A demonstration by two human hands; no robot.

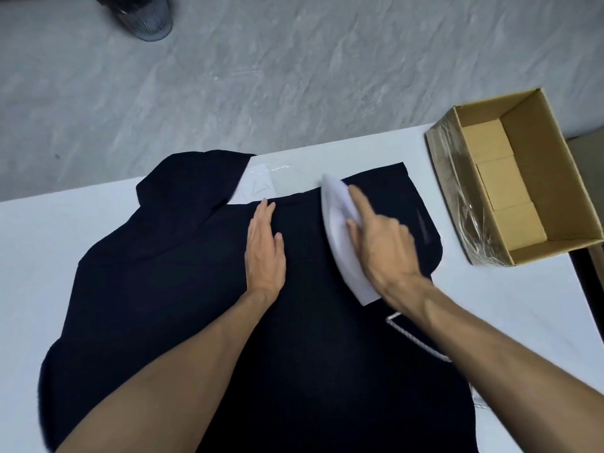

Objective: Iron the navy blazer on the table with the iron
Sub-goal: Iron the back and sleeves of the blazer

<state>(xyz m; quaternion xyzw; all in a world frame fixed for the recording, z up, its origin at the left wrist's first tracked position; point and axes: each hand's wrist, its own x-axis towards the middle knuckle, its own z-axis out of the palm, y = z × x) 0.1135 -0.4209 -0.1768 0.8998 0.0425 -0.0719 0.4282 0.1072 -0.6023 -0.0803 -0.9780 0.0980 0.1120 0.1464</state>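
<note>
While one navy blazer [183,289] lies spread flat over the middle of the white table [49,240], one white iron [340,223] is seen resting on the garment's right-hand part, close to its far edge. The iron's pointed tip is aimed away from the wearer, toward the table's far side. Its long axis runs from near right to far left, and its blunt heel is nearest the camera. Two bare hands are shown. The iron is grasped from above by the right hand [382,250], fingers curled round its body and the forefinger laid along the top. The left hand [264,250] is pressed flat on the cloth just beside the iron, fingers straight and together. One braided cord [415,338] is seen under the right forearm. One clear packet [261,181] is partly covered by the blazer at the far edge. One open cardboard box [536,152], at the table's right end, is filled with three smaller boxes [503,181] in a row. One blurred ribbed tumbler [143,18] is seen on the grey floor [294,76].
</note>
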